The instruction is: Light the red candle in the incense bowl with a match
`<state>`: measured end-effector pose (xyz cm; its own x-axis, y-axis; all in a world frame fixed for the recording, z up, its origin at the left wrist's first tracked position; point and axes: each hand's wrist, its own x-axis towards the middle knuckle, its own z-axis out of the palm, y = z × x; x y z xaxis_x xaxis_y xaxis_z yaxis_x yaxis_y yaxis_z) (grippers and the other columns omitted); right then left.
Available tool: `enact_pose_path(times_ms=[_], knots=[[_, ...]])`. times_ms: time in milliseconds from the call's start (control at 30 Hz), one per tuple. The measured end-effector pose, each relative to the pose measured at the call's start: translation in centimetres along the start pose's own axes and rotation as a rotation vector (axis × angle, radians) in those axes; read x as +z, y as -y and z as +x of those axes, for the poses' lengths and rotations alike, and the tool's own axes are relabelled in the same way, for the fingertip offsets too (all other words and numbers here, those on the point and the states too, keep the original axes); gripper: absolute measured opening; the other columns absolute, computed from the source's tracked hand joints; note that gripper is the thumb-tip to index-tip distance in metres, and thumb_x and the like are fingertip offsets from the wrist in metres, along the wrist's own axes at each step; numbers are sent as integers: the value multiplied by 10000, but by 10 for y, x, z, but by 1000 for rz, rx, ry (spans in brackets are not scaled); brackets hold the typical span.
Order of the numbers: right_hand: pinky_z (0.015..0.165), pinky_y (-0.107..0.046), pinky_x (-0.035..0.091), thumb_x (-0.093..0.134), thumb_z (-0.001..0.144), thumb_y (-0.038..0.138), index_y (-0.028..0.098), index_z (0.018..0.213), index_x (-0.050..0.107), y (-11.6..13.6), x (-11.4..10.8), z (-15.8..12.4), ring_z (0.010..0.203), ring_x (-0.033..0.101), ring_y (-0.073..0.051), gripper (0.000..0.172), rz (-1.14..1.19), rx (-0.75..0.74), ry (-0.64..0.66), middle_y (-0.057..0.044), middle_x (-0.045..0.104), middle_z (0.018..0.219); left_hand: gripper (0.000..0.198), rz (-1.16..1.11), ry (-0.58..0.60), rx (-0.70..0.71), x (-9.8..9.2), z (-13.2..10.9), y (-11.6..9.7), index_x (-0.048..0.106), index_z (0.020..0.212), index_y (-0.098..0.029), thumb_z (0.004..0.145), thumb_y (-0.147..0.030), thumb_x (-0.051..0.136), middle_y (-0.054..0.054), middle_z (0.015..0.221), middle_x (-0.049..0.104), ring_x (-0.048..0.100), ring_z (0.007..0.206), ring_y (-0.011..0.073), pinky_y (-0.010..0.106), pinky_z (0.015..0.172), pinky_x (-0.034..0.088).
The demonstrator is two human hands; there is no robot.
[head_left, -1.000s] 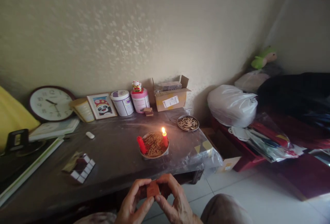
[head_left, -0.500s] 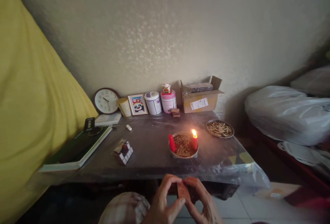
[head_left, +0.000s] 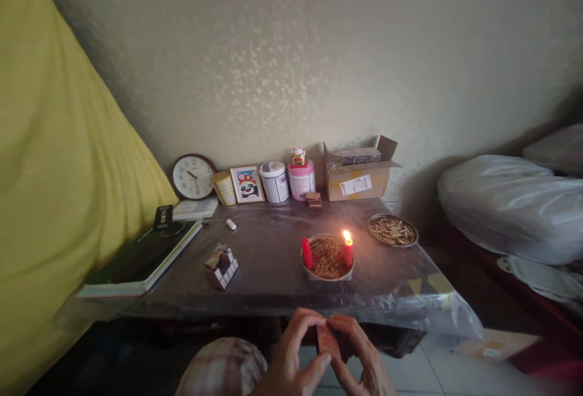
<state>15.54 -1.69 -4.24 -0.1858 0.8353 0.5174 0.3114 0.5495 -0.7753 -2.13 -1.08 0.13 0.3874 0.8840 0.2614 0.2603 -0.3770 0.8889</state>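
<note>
Between both hands, just in front of the table edge, is a small reddish-orange matchbox [head_left: 328, 339] with dark markings on its face. The thumb and forefinger of my left hand [head_left: 294, 350] pinch it from the left. From the other side my right hand [head_left: 361, 350] grips it the same way, so the fingertips nearly meet at its top. Beyond them a round metal tin [head_left: 328, 279] holds brown grains. Two red candles stand in it: the left candle [head_left: 306, 254] is unlit, the right candle [head_left: 348, 254] burns.
A round tray [head_left: 392, 229] of matchsticks lies at the right. Several stacked little boxes [head_left: 223, 268] and a book [head_left: 141, 262] are at the left. Along the wall stand a clock [head_left: 194, 177], a panda picture [head_left: 248, 185], tubs [head_left: 274, 182] and a cardboard box [head_left: 362, 183].
The view has shifted slightly, so the table things sit a little further right. Both hands keep their hold on the matchbox, whose marked face shows a bit more clearly.
</note>
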Motion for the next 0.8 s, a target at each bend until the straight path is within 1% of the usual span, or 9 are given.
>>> enact_pose_path(times_ms=[167,333,467,567,700,800], knots=[[672,-207,566,555,900,273,245,1185,542,6,-2,4,878,672,-180,287,0,-27,-7,-80,642,1063,363,-7,-19,37,2,-1,5,534,1100,-224,759,-108,578,75,1110,586,575,1046,232,360,931,447],[675,-204,569,562,897,259,250,1192,538,1,1,2,880,675,-178,296,8,-29,-16,-76,637,1072,388,-12,-29,69,3,-1,9,540,1107,-231,745,-101,591,73,1126,587,574,1063,233,358,940,447],[726,-211,567,553,906,267,269,1210,518,-1,1,3,910,665,-173,306,31,-50,-21,-66,625,1086,395,11,-42,60,4,-2,10,551,1111,-240,744,-102,593,72,1150,590,570,1090,232,353,956,440],[720,-212,560,554,902,251,268,1198,519,2,0,3,903,658,-169,298,26,-18,15,-62,618,1075,366,5,-75,44,5,-4,11,570,1098,-257,756,-129,593,66,1161,595,571,1100,230,350,963,436],[703,-217,553,539,900,249,259,1193,514,8,0,2,907,644,-171,294,45,9,21,-71,605,1099,314,13,-84,30,6,-7,14,590,1086,-275,784,-192,599,64,1165,600,572,1110,236,358,964,440],[702,-219,550,549,892,248,255,1182,518,10,0,1,892,639,-167,292,42,36,21,-70,604,1091,263,7,-114,30,7,-8,15,612,1058,-282,797,-253,607,64,1154,610,582,1101,241,354,947,454]])
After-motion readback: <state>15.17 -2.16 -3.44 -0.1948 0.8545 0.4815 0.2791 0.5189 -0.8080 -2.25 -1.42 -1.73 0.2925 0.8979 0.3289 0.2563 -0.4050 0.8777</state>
